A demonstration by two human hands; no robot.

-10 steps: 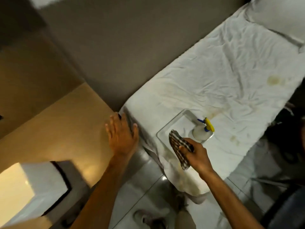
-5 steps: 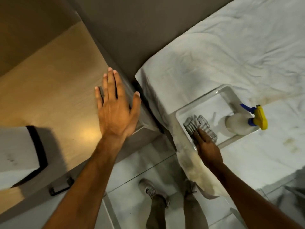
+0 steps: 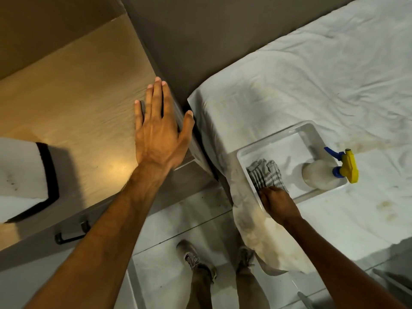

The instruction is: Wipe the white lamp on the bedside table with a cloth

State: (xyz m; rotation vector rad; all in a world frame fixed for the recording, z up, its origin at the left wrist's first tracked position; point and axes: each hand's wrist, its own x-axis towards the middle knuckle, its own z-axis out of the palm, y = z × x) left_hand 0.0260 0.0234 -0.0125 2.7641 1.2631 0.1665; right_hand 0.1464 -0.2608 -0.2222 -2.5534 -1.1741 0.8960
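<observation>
The white lamp (image 3: 22,175), its shade edged in black, stands at the left on the wooden bedside table (image 3: 78,103) and is cut off by the frame. My left hand (image 3: 159,134) lies flat on the table's right end, fingers spread and holding nothing. The checked grey cloth (image 3: 265,172) lies in a white tray (image 3: 310,127) on the bed. My right hand (image 3: 276,200) rests at the tray's near edge with its fingers curled onto the near end of the cloth.
A spray bottle (image 3: 321,176) with a yellow and blue trigger lies in the tray's right end. The bed (image 3: 312,70) with a creased, stained white sheet fills the right side. A drawer handle (image 3: 71,236) shows below the tabletop. My shoes (image 3: 194,257) stand on the tiled floor.
My right hand has lowered the cloth from above the tray down into it. My left hand has slid further onto the tabletop and flattened. The view has shifted downward and left.
</observation>
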